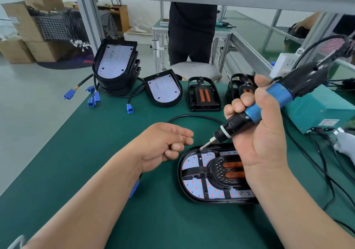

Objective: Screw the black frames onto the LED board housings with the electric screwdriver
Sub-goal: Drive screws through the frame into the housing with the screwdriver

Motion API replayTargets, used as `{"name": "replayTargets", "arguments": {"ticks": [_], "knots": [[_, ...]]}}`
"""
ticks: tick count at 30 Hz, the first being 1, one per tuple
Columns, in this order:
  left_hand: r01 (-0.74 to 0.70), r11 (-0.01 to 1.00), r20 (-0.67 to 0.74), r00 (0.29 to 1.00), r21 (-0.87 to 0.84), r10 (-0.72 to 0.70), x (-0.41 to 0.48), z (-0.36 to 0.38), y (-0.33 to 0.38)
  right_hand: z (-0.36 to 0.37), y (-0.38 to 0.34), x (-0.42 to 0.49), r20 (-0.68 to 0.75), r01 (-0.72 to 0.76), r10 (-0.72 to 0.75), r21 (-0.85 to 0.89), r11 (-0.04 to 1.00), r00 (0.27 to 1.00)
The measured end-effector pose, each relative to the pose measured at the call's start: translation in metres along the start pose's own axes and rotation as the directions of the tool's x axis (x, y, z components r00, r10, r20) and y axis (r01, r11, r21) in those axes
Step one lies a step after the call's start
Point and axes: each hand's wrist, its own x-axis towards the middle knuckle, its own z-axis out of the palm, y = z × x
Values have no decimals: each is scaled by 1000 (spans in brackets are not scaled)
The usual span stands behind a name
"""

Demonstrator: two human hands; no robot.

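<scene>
Bare mat [80,152] lies open to us left of our left hand [163,146] and along the near edge; the back is walled by a stack [115,66], a housing [164,91], a frame [203,96] and a second frame [238,87]; blue plugs [94,98] trail off the stack; a cable [194,116] arcs across the strip before that row; our right hand [265,133] and screwdriver [269,106] overhang the near housing [199,173]; a supply box [322,110] and leads [330,183] crowd the right.

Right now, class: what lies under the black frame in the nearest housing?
A white LED board with red dots shows through openings in the frame, inside the housing. The right hand, holding the screwdriver, covers the right end, so that part is hidden.
</scene>
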Motion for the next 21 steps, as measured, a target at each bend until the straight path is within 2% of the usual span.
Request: {"name": "replayTargets", "arguments": {"ticks": [8, 13, 17, 21], "knots": [[-31, 996, -21, 999, 79, 33, 1, -2, -2, 0, 0, -2, -28, -3, 3, 9, 1000, 1000], [-27, 1000, 51, 998, -16, 28, -1, -5, 1, 2, 2, -3, -42, 2, -1, 15, 1000, 999], [-3, 995, 166, 986, -101, 19, -5, -6, 3, 0, 1, -1, -95, 16, -14, 22, 1000, 995], [1, 997, 181, 983, -73, 12, -7, -5, 5, -1, -1, 1, -141, 26, -22, 27, 999, 990]]}}
